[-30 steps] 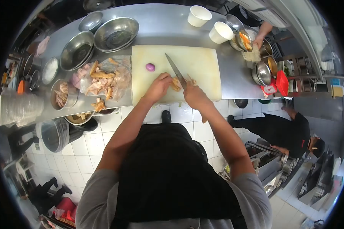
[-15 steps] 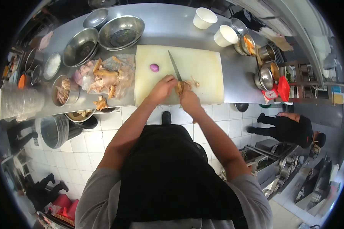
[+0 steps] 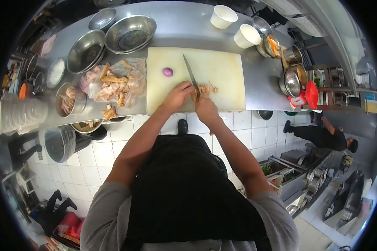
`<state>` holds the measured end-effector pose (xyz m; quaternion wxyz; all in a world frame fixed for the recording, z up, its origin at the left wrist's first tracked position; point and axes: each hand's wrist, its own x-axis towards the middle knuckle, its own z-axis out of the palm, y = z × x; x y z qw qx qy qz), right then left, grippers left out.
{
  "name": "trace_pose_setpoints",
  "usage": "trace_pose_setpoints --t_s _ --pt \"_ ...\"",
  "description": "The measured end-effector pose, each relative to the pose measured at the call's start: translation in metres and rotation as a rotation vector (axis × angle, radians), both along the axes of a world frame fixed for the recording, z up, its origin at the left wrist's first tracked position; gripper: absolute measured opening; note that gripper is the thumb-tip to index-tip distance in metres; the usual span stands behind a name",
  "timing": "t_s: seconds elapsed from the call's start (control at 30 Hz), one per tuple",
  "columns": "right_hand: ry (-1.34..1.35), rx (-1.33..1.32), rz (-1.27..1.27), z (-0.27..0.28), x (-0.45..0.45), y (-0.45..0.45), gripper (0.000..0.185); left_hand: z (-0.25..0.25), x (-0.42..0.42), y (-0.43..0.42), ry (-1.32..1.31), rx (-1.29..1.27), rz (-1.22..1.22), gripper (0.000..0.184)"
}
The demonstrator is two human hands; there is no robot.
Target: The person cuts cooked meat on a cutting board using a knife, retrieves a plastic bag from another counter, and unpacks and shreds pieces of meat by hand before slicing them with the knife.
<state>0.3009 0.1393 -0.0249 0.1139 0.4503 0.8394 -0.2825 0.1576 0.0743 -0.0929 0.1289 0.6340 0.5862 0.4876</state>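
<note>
A long knife (image 3: 188, 69) is in my right hand (image 3: 206, 108), its blade pointing away over the white cutting board (image 3: 226, 71). Bits of cooked-looking meat (image 3: 204, 88) lie against the blade's right side, with small scraps a little farther right. My left hand (image 3: 179, 96) is close on the blade's left, fingers curled around part of a meat piece that is mostly hidden. A purple onion (image 3: 167, 72) rests on the board's left half. Left of the board, more meat pieces (image 3: 115, 83) are heaped on clear plastic.
Metal bowls (image 3: 130, 34) stand at the back left, two white tubs (image 3: 247, 36) at the back right. A pot of meat strips (image 3: 70, 100) is at the left. Right of the board are a red scale (image 3: 297, 101) and stacked bowls (image 3: 290, 83). A person (image 3: 322, 136) is behind me, right.
My left hand has moved right to the blade, and my right hand has shifted slightly left. The co-worker's hand at the back right is gone; the person behind has moved right.
</note>
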Motion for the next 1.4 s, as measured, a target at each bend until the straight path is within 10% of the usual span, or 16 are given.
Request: trace_pose_setpoints --t_s 0.7,1.4 --pt "0.36 -0.143 -0.019 -0.034 0.027 0.037 0.04 -0.006 -0.002 0.005 0.085 -0.019 0.01 0.015" --pt "0.136 0.139 -0.035 -0.004 0.02 -0.008 0.023 -0.002 0.002 0.012 -0.017 -0.094 -0.048 0.011"
